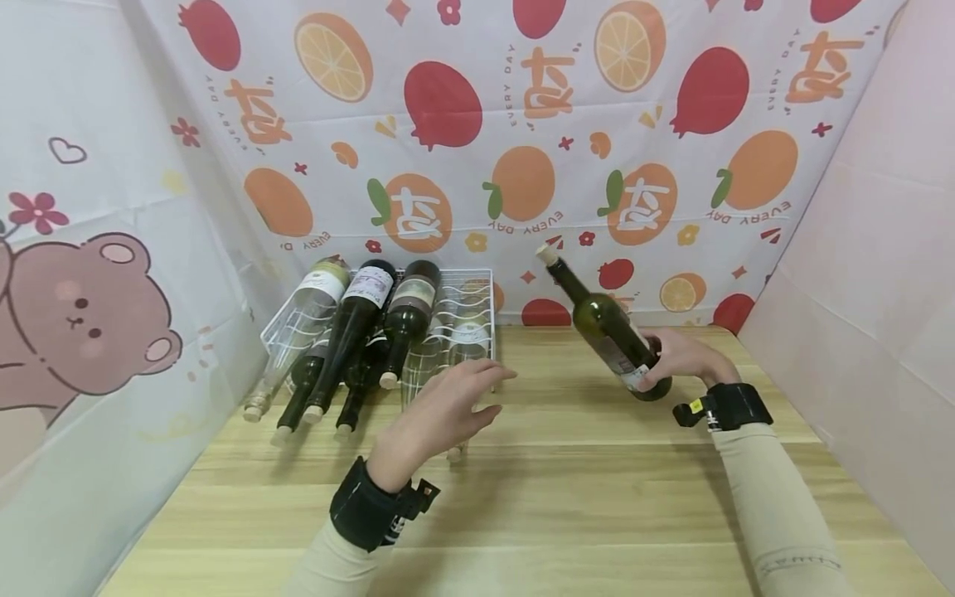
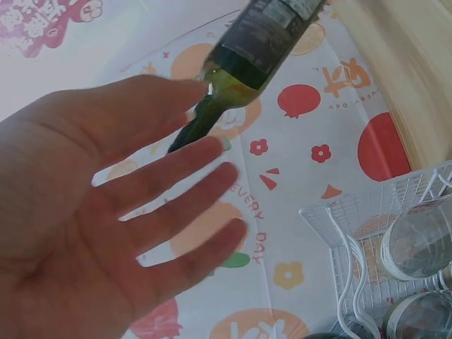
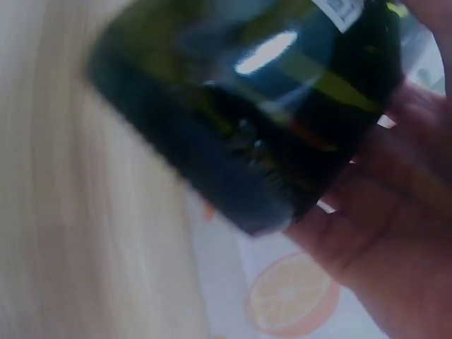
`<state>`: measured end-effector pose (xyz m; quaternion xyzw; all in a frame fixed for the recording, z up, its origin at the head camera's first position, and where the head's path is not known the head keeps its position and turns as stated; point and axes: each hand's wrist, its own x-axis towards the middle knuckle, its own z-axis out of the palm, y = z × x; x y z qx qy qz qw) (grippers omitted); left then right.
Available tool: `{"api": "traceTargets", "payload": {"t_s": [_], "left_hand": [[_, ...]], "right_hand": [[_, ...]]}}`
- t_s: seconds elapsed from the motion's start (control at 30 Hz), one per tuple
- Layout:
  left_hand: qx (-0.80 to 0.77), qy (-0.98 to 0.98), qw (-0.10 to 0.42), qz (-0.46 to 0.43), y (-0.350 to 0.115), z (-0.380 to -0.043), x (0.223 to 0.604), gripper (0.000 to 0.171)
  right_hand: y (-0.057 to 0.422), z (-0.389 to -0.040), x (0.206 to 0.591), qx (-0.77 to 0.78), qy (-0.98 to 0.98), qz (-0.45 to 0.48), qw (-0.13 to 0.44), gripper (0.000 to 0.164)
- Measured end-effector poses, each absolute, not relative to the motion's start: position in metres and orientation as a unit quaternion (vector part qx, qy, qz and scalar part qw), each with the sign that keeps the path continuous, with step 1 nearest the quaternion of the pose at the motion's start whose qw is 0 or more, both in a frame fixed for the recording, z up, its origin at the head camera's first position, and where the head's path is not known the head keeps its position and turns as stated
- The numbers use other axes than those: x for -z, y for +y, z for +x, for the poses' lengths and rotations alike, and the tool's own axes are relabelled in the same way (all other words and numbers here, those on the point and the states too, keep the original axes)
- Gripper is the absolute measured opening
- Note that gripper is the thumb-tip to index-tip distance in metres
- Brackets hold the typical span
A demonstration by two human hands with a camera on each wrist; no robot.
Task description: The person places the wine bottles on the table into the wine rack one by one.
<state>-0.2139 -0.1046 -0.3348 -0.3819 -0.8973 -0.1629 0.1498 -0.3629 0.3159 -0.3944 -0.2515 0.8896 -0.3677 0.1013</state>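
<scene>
A dark green wine bottle (image 1: 606,332) with a cork in its neck tilts up to the left above the right of the table. My right hand (image 1: 682,356) grips it near its base, and the right wrist view shows the fingers round the lower bottle (image 3: 268,120). My left hand (image 1: 443,414) hovers in front of the rack's right part, fingers spread and holding nothing. In the left wrist view that hand (image 2: 134,191) appears before the green bottle (image 2: 261,49), apart from it as far as the head view shows.
At the back left a white wire rack (image 1: 491,307) bears several corked bottles in two layers, necks toward me. Clear glass bottles lie on its left and right; dark bottles (image 1: 358,323) lie between. A wooden table (image 1: 597,497) spreads below, with printed cloth walls behind and beside.
</scene>
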Motion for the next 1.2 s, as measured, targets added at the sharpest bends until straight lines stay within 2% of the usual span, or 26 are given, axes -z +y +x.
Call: {"api": "traceTargets", "payload": {"t_s": [0.2,0.37,0.5,0.7,0.97,1.2], "left_hand": [[0.174,-0.872,0.229,-0.396,-0.102,-0.217,0.337,0.05],[0.185,-0.852,0.285,-0.398,-0.098,-0.22,0.336,0.048],[0.174,-0.851,0.306,-0.39,-0.096,-0.221,0.338,0.048],[0.14,-0.867,0.274,-0.393,-0.093,-0.225,0.347,0.049],[0.037,-0.91,0.2,-0.361,-0.088,-0.228,0.363,0.044],[-0.002,-0.916,0.205,-0.345,-0.085,-0.231,0.373,0.033]], "right_hand": [[0.3,-0.346,0.386,0.33,0.874,-0.316,0.163,0.053],[0.285,-0.333,0.382,0.309,0.866,-0.348,0.181,0.054],[0.272,-0.323,0.378,0.297,0.866,-0.358,0.184,0.057],[0.257,-0.314,0.373,0.256,0.878,-0.367,0.171,0.061],[0.249,-0.308,0.376,0.251,0.874,-0.367,0.194,0.064],[0.247,-0.307,0.375,0.237,0.884,-0.359,0.185,0.074]]}}
